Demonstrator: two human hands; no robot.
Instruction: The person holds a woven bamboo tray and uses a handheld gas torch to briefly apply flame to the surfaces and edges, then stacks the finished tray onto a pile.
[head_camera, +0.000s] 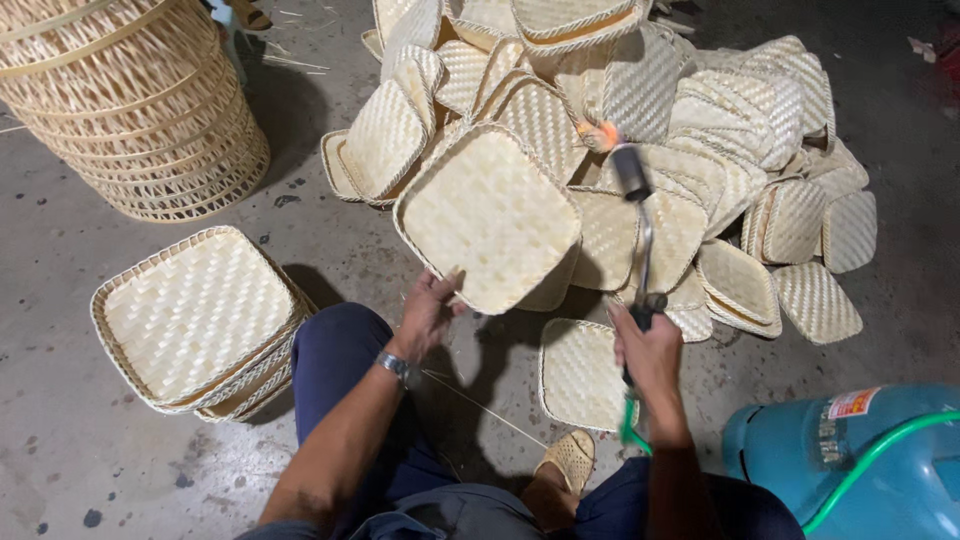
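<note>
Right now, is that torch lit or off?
Lit: an orange flame burns at the tip of the torch, held by the right hand.

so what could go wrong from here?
1. The torch flame burns close to the woven tray held by the left hand; lingering could scorch or ignite it.
2. The tray pile lies right behind the flame, so a stray sweep might light it.
3. The green hose runs from the blue gas cylinder beside the right hand; a tug could snag it.
</note>
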